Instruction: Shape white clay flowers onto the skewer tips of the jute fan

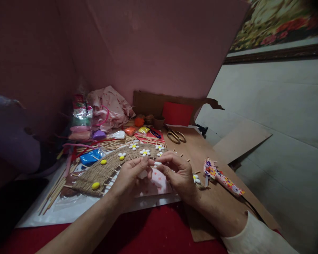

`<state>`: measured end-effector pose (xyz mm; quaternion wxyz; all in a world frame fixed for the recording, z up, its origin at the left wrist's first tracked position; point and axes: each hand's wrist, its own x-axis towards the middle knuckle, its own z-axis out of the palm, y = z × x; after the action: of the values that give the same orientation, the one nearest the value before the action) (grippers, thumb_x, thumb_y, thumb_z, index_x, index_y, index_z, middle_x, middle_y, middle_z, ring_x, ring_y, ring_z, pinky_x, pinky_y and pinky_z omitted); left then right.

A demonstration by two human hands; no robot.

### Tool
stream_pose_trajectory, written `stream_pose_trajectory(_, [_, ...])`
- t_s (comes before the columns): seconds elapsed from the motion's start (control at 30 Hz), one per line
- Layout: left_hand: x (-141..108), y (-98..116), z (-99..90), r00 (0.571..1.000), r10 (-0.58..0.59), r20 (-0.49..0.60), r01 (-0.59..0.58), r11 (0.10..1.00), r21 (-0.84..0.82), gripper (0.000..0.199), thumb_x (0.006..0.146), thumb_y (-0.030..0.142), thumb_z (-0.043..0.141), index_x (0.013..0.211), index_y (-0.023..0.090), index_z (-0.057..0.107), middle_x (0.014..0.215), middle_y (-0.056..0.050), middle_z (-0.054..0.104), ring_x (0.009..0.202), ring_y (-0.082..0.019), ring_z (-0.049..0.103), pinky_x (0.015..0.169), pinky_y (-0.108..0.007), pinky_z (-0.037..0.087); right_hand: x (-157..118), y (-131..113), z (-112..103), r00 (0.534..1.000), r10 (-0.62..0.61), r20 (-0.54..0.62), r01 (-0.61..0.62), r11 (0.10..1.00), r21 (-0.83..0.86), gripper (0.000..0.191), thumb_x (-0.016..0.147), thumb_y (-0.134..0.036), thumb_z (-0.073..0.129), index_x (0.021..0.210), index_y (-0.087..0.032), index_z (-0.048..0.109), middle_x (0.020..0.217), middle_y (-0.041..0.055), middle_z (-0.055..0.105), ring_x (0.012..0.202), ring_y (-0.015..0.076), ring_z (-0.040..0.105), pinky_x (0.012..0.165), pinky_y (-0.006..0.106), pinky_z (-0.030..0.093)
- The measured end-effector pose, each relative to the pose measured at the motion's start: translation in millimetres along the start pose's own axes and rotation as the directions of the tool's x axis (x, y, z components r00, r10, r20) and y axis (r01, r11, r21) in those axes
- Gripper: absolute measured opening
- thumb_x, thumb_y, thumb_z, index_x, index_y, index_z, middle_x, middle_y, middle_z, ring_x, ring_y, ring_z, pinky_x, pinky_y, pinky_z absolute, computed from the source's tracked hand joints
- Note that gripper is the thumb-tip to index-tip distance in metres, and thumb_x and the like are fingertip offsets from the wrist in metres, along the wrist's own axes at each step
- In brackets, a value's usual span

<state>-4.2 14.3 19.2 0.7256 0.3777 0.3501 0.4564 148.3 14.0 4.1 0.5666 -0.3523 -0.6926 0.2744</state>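
Note:
A small piece of white clay (157,164) is pinched between the thumb and fingers of my right hand (178,173). Beside it, on the left, my left hand (135,173) has its thumb and index finger pressed together; whether anything is between them is too small to tell. Behind and below both hands lies a curved woven twine piece (87,180) with wooden sticks poking from its edges. White-petalled flowers (145,152) with yellow centres sit on it, and yellow ovals (95,186) without petals lie toward its left end. Part of the woven piece is hidden by my hands.
Gold-handled scissors (176,136) lie behind my right hand. A flower-patterned glue gun (222,178) with a cord rests on the brown board (198,148) at right. Bagged blue clay (91,157), other clay packs and loose sticks (53,190) are at left. Pink cloth (111,106) is bunched behind.

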Motion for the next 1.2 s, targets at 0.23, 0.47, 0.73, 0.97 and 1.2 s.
stream_pose_trajectory(0.23, [2.1, 1.1, -4.7, 0.999, 0.015, -0.03, -0.018, 0.995, -0.103, 0.016, 0.068, 0.021, 0.07, 0.08, 0.014, 0.062, 0.062, 0.0, 0.059, 0.051, -0.006, 0.05, 0.05, -0.015, 0.038, -3.8, -7.0, -1.3, 0.993, -0.107, 0.054, 0.111, 0.989, -0.096, 0.003, 0.082, -0.022, 0.061, 0.084, -0.02, 0.063, 0.077, 0.0012, 0.056, 0.07, 0.0134, 0.053, 0.059, 0.026, 0.042])
stream_pose_trajectory(0.47, [1.9, -0.1, -3.2, 0.998, 0.052, -0.037, -0.056, 0.991, -0.123, 0.018, 0.067, 0.017, 0.07, 0.082, 0.014, 0.061, 0.065, 0.0, 0.061, 0.054, -0.008, 0.052, 0.054, -0.02, 0.044, -4.4, -7.7, -0.7, 0.984, -0.164, 0.074, 0.177, 0.954, -0.244, 0.003, 0.083, -0.018, 0.059, 0.084, -0.019, 0.062, 0.074, 0.0025, 0.056, 0.066, 0.0139, 0.051, 0.055, 0.027, 0.041])
stream_pose_trajectory(0.73, [2.5, -0.9, -3.5, 0.998, 0.051, -0.048, -0.056, 0.993, -0.108, 0.029, 0.061, 0.01, 0.072, 0.087, 0.015, 0.06, 0.065, 0.001, 0.062, 0.054, -0.008, 0.053, 0.053, -0.019, 0.041, -6.1, -6.5, -1.9, 0.981, -0.184, 0.057, 0.193, 0.942, -0.276, 0.002, 0.083, -0.017, 0.057, 0.084, -0.017, 0.059, 0.077, 0.0028, 0.056, 0.068, 0.0137, 0.051, 0.058, 0.027, 0.042])
stream_pose_trajectory(0.97, [2.8, -1.2, -2.1, 0.996, 0.062, -0.064, -0.068, 0.993, -0.094, 0.027, 0.06, 0.013, 0.075, 0.083, 0.015, 0.061, 0.064, 0.001, 0.062, 0.053, -0.007, 0.053, 0.052, -0.019, 0.042, -4.5, -6.8, -0.9, 0.979, -0.2, 0.027, 0.199, 0.935, -0.293, 0.004, 0.083, -0.015, 0.057, 0.086, -0.016, 0.06, 0.081, 0.0042, 0.057, 0.071, 0.014, 0.052, 0.059, 0.026, 0.043])
stream_pose_trajectory(1.2, [1.0, -4.5, -1.4, 0.997, 0.022, 0.077, -0.022, 1.0, 0.002, 0.022, 0.072, 0.033, 0.069, 0.071, 0.013, 0.061, 0.062, 0.001, 0.057, 0.046, -0.006, 0.048, 0.044, -0.018, 0.035, -3.5, -7.2, -0.3, 0.971, -0.234, 0.051, 0.239, 0.938, -0.252, 0.01, 0.083, -0.012, 0.057, 0.091, -0.016, 0.063, 0.082, 0.0045, 0.056, 0.072, 0.0135, 0.053, 0.058, 0.025, 0.044])
